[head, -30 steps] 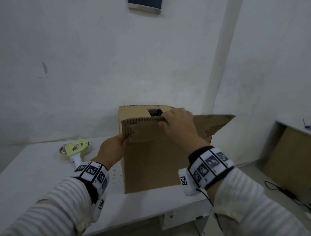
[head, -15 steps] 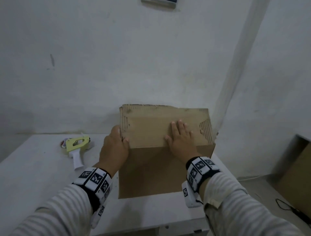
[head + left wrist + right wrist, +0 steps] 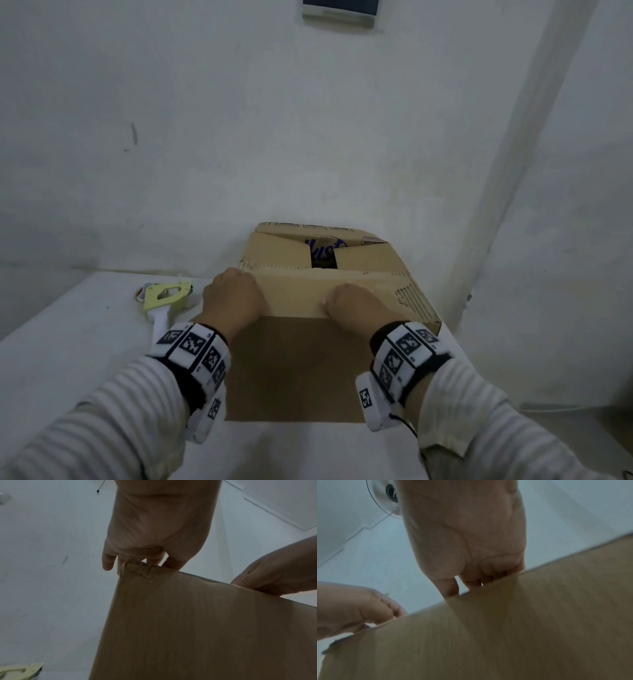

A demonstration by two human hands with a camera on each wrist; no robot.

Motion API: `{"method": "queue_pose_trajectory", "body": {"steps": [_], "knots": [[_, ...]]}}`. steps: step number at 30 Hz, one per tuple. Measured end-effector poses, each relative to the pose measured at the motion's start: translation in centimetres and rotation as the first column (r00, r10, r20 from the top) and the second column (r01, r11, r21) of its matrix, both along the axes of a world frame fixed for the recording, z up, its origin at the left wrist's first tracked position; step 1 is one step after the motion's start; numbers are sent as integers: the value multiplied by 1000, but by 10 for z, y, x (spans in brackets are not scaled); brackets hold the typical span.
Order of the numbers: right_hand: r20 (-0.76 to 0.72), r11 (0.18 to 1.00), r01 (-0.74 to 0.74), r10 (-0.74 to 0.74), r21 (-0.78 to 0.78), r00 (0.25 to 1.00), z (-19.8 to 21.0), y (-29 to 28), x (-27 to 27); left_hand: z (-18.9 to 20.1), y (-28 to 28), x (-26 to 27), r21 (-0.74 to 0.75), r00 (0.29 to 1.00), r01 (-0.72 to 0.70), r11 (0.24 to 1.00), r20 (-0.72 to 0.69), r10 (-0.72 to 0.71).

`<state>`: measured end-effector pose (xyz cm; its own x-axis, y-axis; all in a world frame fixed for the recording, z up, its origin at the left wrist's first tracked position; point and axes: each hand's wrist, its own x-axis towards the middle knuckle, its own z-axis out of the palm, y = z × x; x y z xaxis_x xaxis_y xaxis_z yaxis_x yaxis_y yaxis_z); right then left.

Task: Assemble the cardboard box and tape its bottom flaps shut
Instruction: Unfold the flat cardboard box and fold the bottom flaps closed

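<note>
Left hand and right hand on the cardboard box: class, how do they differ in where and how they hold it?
The left hand holds the cardboard box at its left top corner, fingers pinching the frayed corner; the right hand lies near the middle of the near top edge. The left hand is beside the tape dispenser; the right hand is far from it. Both have fingers curled over the near flap's edge.

Through the gap between the flaps of my cardboard box (image 3: 329, 294) I read only blue letters, "kist".

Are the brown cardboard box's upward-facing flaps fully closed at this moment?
Not fully: the brown cardboard box shows a dark gap between its folded flaps, with printed lettering visible.
</note>
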<state>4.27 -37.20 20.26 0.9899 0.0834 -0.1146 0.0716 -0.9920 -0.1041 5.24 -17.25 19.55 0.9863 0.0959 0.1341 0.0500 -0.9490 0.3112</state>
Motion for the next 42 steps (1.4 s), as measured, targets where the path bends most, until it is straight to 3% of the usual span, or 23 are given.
{"method": "queue_pose_trajectory", "body": {"steps": [4,12,15,20,24,28,30,35,38,39,42], "knots": [[-38,997,-30,27,-78,999,28,-1,15,24,-6,15,-21,996,31,999,-88,-33],[35,996,-71,73,-49,997,86,10,67,81,-1,81,-145,991,129,981,-21,-133],[36,992,-86,90,-88,995,90,21,92,78,12,124,-191,993,112,975,-14,-117],[-36,990,-108,105,-94,994,87,26,134,58,28,182,-234,980,122,965,-128,-155],[-90,994,-76,69,-75,994,83,15,166,29,40,228,-400,963,68,914,-214,-165],[-158,994,-31,14,-105,987,73,3,183,6,45,260,-617,939,-20,787,-283,-197],[-199,996,-14,-5,-93,980,70,-3,185,-1,43,271,-729,932,-58,682,-285,-224],[-192,986,143,-125,83,973,70,-23,186,-3,38,283,-960,968,-39,278,-105,-227],[-39,957,180,-176,229,984,76,-25,181,7,37,277,-993,966,89,79,67,-248],[42,944,181,-200,276,979,78,-24,181,9,36,276,-991,962,128,33,116,-245],[338,930,179,-289,321,896,82,-24,186,15,34,272,-969,958,233,83,214,-188]]}}
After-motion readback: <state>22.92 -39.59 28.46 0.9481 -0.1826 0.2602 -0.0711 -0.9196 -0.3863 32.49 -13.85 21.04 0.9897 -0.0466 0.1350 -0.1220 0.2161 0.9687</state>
